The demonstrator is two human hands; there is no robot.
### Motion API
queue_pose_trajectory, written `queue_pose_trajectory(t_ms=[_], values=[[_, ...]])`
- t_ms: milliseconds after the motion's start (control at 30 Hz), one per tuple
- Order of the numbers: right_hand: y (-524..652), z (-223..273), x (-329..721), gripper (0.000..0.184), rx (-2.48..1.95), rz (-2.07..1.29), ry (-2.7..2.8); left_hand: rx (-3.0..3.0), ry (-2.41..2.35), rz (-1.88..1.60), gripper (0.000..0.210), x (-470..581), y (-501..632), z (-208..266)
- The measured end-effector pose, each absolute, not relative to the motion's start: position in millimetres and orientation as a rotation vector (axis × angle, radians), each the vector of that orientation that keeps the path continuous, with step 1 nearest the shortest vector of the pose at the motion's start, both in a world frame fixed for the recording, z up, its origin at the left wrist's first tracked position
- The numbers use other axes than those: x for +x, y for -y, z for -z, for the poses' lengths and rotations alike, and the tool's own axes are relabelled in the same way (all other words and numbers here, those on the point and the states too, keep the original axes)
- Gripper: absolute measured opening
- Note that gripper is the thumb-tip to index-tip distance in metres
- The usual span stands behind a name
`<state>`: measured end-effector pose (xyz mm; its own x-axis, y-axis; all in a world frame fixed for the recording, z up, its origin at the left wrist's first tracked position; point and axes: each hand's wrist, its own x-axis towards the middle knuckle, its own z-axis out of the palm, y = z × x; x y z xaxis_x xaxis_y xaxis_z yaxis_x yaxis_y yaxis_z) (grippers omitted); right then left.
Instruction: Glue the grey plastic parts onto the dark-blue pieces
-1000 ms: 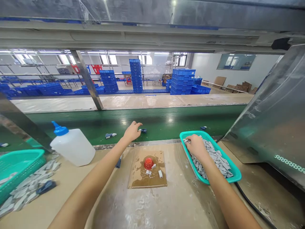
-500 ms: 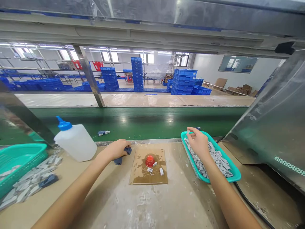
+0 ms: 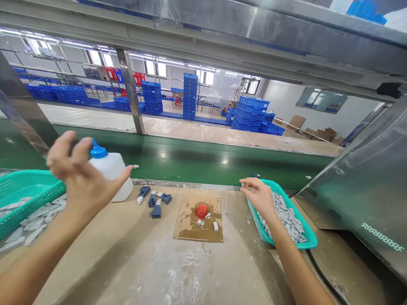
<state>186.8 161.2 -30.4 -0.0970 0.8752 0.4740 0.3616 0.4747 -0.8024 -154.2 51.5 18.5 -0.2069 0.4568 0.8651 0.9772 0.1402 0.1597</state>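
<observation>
My left hand [image 3: 83,176] is raised with fingers spread, in front of a white squeeze bottle [image 3: 116,163] with a blue nozzle cap; it holds nothing. Over the left rim of a turquoise basket [image 3: 310,241] of pale grey pieces [image 3: 288,218], my right hand [image 3: 260,197] pinches a small whitish piece [image 3: 242,185], mostly hidden by the fingertips. Several dark blue plastic parts [image 3: 155,211], some with white ends, lie between the bottle and a wet square board [image 3: 184,232]. On that board sit a small red cup-like piece [image 3: 201,211] and a few white bits [image 3: 216,226].
Another turquoise basket [image 3: 47,186] stands at the left, with loose grey pieces [image 3: 34,222] beside it. A green conveyor belt [image 3: 190,159] runs behind the worktop. A metal panel [image 3: 359,186] closes off the right side, and a black cable [image 3: 321,271] lies below it.
My left hand has let go of the dark blue parts and moved left and up, opening. My right hand still pinches its piece, now nearer the basket's left rim. The camera view has tilted.
</observation>
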Motion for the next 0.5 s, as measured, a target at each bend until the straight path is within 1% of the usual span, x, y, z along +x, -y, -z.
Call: queue_pose_trajectory(t_ms=[33,100,133,167,200,267,333,400,500], values=[[-162,31,187,0.019,-1.089,-0.627,1.667,-1.345,1.821,1.075,0.083,-161,-48,-11],[-164,30,188,0.022,-1.132,-0.671,1.666,-1.298,2.057,1.367,0.086,-173,-46,8],[-164,30,188,0.024,-1.152,-0.696,1.667,-1.316,2.214,1.523,0.083,-179,-48,17],[-163,30,188,0.025,-1.167,-0.718,1.661,-1.313,2.380,1.600,0.078,-183,-51,24],[-163,30,189,0.025,-1.175,-0.740,1.651,-1.264,2.505,1.590,0.072,-187,-54,28],[-162,29,190,0.025,-1.176,-0.799,1.616,-1.145,2.640,1.435,0.061,-191,-56,27],[-161,29,192,0.024,-1.171,-0.878,1.581,-1.128,2.620,1.219,0.055,-191,-52,15],[-161,28,192,0.024,-1.159,-0.951,1.550,-1.275,2.576,0.966,0.055,-185,-43,-1],[-163,28,190,0.019,-1.136,-1.008,1.505,-1.661,2.472,0.517,0.056,-167,-27,-20]])
